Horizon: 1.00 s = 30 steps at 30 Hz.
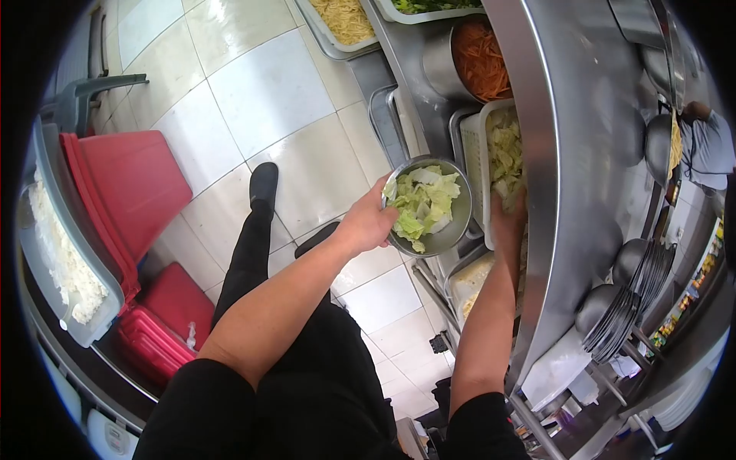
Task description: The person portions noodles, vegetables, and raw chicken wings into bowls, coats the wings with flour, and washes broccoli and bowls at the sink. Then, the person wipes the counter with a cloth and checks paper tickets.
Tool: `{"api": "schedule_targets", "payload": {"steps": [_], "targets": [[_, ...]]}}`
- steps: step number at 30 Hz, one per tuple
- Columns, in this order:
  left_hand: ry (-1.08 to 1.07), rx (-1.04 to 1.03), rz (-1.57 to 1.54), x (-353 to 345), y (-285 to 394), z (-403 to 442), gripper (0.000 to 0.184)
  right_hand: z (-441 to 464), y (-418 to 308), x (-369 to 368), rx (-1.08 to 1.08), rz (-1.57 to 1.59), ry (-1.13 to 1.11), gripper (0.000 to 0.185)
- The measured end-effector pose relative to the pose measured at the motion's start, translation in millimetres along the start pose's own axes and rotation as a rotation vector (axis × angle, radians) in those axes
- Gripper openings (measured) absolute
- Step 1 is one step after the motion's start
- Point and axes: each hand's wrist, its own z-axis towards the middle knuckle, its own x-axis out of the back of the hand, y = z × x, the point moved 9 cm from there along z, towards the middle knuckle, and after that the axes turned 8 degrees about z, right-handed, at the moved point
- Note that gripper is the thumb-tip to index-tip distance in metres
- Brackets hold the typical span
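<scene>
My left hand [369, 218] grips the rim of a round metal bowl [458, 222], thumb over the edge. Inside it lie cut pieces of pale green cabbage [426, 201]. To the right, my right hand [508, 218] reaches into a white plastic basket [477, 165] under the counter's edge. More chopped cabbage [504, 149] fills that basket, and my fingers are down among the leaves, mostly hidden. Whether they close on any leaves cannot be made out.
Shredded carrot [481, 61] fills a steel pot above the basket. A steel counter [567, 153] runs along the right, with stacked dark pans [613, 314]. Red bins [130, 192] and a tub of white food [69, 261] stand left. Another person [705, 146] is at far right.
</scene>
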Motion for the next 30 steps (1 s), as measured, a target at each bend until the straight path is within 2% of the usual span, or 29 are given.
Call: {"api": "schedule_targets", "payload": {"steps": [4,8,13,15,17,19,21,23,25,27,29,30], "targets": [[-0.001,0.030,0.036,13,-5,-1,0.066,16,6,-21,0.018,-0.098,-0.093,0.049],[0.019,0.058,0.016,27,-18,4,0.067,27,0,-8,0.114,-0.232,-0.131,0.052],[0.036,0.050,0.004,40,-24,7,0.068,8,-68,9,0.332,-0.681,-0.036,0.054],[0.042,0.015,-0.015,42,-21,12,0.068,28,-92,-21,0.312,-0.474,-0.048,0.056],[0.046,-0.002,-0.052,41,-21,17,0.069,56,-96,-40,0.268,-0.420,-0.056,0.056],[0.034,0.000,-0.075,40,-20,18,0.069,71,-74,-45,0.181,-0.504,-0.036,0.057],[0.027,-0.006,-0.061,41,-14,18,0.069,109,18,-11,0.146,-0.247,-0.042,0.048],[0.027,-0.006,-0.060,43,-8,17,0.069,101,23,13,0.044,0.095,0.026,0.039],[0.021,0.000,-0.067,43,-3,17,0.069,40,-41,19,-0.131,0.521,0.177,0.029],[0.038,-0.023,-0.068,43,1,20,0.069,18,-78,40,0.457,-0.289,0.269,0.020],[0.059,-0.021,-0.053,47,4,19,0.069,2,-84,34,0.483,-0.116,0.240,0.013],[0.063,-0.014,-0.043,47,6,18,0.069,-13,-92,22,0.206,0.448,0.168,0.011]]}}
